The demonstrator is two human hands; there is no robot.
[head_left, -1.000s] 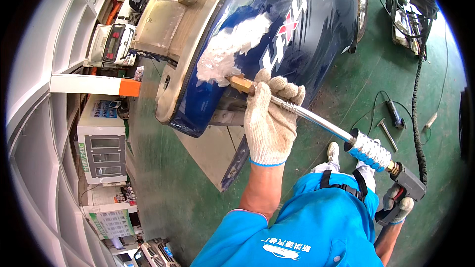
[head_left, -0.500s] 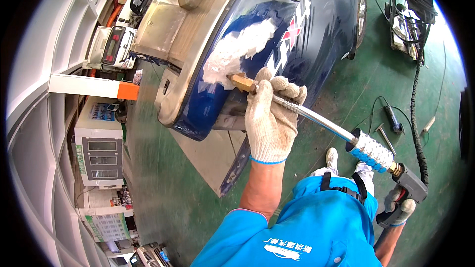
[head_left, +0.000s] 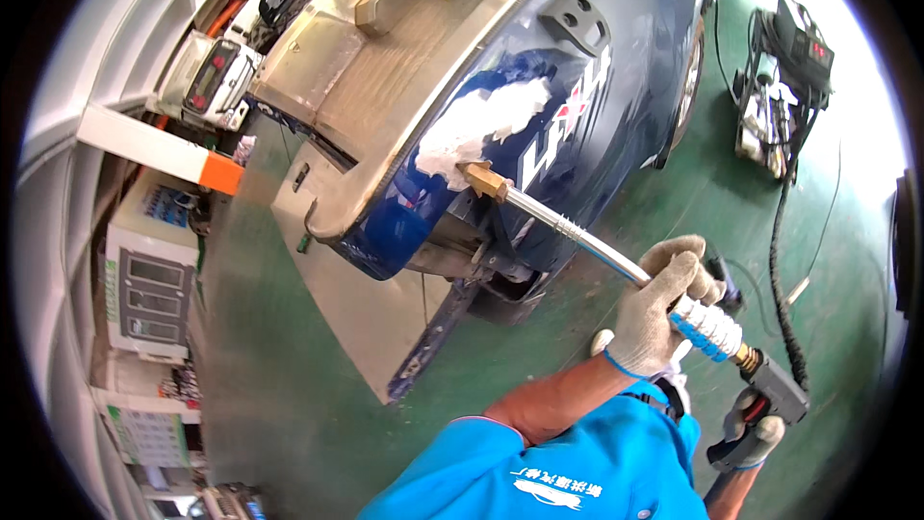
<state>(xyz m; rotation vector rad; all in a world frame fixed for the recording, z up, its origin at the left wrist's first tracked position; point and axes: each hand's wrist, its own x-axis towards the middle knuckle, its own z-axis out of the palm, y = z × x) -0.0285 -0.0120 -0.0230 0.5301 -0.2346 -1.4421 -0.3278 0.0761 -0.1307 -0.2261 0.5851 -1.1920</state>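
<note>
A dent-puller slide hammer (head_left: 597, 248) reaches from the blue vehicle panel (head_left: 385, 231) toward my right side. Its brass-coloured tip block (head_left: 484, 180) meets the bare, sanded metal patch (head_left: 481, 130). My left hand (head_left: 654, 313), in a cream knit glove, is closed around the steel shaft just ahead of the sliding weight (head_left: 707, 327), which has a silver and blue wrap. Its fingertips are partly hidden. My right hand (head_left: 751, 429), gloved too, grips the black pistol handle (head_left: 778, 387) at the rear end.
A black welding machine (head_left: 804, 43) stands on a cart at the far right, and a thick cable (head_left: 784, 279) runs from it to the handle. A grinder (head_left: 724, 281) lies on the green floor, partly behind my left hand. A white-and-orange post (head_left: 154, 149) stands at left.
My left hand has slid back along the shaft, from beside the brass block to just ahead of the sliding weight. The view has shifted; my right hand still holds the handle.
</note>
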